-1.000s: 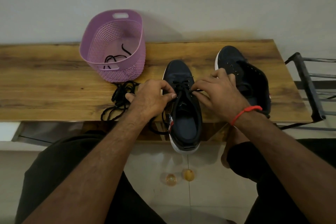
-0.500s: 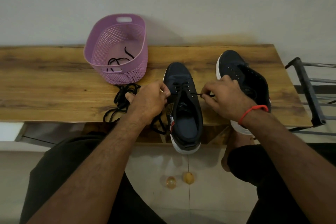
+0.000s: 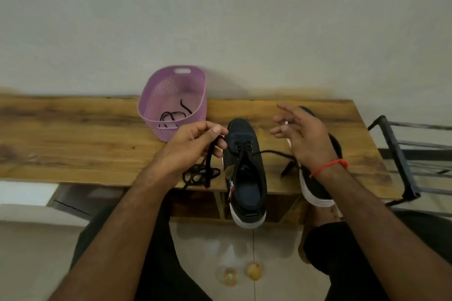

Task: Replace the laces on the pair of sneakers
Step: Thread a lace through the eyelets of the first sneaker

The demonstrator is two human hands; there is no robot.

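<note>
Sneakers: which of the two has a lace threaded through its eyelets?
The middle sneaker, between the hands; the right-hand sneaker sits mostly hidden behind the right hand.

The left hand (image 3: 193, 146) is curled, thumb pressed to forefinger in what seems a pinch; the right hand (image 3: 303, 134) is held raised, fingers spread loosely.

a purple basket (image 3: 156, 107) on the wooden bench (image 3: 73, 134), metal rack (image 3: 401, 154) right.
</note>
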